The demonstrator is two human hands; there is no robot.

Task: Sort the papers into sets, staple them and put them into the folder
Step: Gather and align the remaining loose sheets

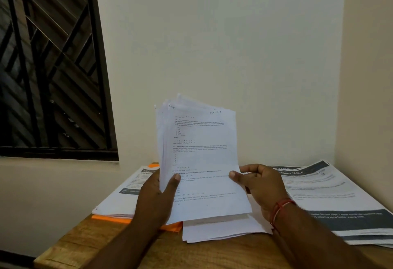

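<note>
Presently, head view: you hold a stack of papers (pixel 200 162) tilted up in front of you, printed side toward you; top sheet carries small typed text and a handwritten "SECTION" note at its upper right, last character unreadable; upper corners of the sheets fan apart at the left.

Left hand (pixel 157 196): grips the stack's lower-left edge, thumb (pixel 175 180) pressed on the front page, fingers hidden behind the sheets.

Right hand (pixel 259 185): pinches the stack's right edge, thumb tip on the front page, fingers curled behind; red thread band (pixel 280 207) round that wrist.

Stack's lower edge sits just above loose white sheets (pixel 223 230) lying flat on the wooden table (pixel 106 245); whether it touches them, you cannot tell from this angle.

Left of the stack: orange folder (pixel 110 218) flat on the table, partly covered by a printed pile (pixel 121 196) with a dark header band; folder's edge shows along the near side and again as a corner under your left hand.

Right of the stack: large printed sheets (pixel 331 200) with dark blue-grey bands, spread flat to the table's right edge; heading words partly legible, body text blurred.

Table stands in a corner of pale walls (pixel 212 34); dark window with a slanted metal grille (pixel 49 66) at the left.
</note>
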